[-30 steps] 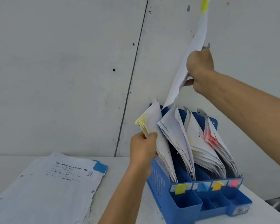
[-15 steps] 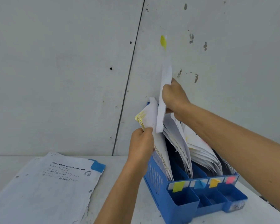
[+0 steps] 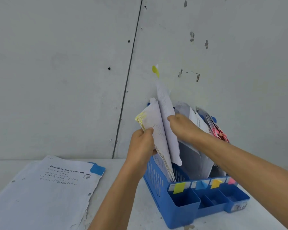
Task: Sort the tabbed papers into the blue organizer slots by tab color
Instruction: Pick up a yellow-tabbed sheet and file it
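- The desk (image 3: 269, 216) carries everything. The blue organizer (image 3: 156, 178) stands at its back against the wall, and every place below is given from it.
- The loose pile (image 3: 40, 188) lies flat, well to the left of the blue organizer. Its top sheet shows a blue tab (image 3: 97, 169), so there is more sorting ahead of you.
- The blue organizer's slots are marked along the front by a yellow label (image 3: 179, 187), a blue label (image 3: 200, 185), an orange label (image 3: 215, 183) and a pink label (image 3: 231, 180), running left to right.
- The yellow-tabbed bundle (image 3: 152, 123) stands in the leftmost slot, behind the yellow label, and leans out over the left wall.
- The sheet (image 3: 166, 122) you are filing stands almost upright just right of that bundle. Its yellow tab (image 3: 155, 70) sticks up above the organizer, and its lower corner hangs at about the rim of the leftmost slot.
- Your left hand (image 3: 141, 146) grips the yellow-tabbed bundle with the thumb on its face, holding it aside so a gap is open.
- Your right hand (image 3: 184, 127) pinches the sheet partway up its edge, above the second slot.
- The step in hand looks to be putting a yellow-tabbed sheet into the yellow slot. It seems about halfway in and not yet seated.
- Next, guide the lower edge straight down into the gap and keep it left of the divider. Let go with the right hand once the sheet bottoms out, then let the bundle close against it.
- Thin paper may buckle or catch on the bundle, so push from low on the sheet.
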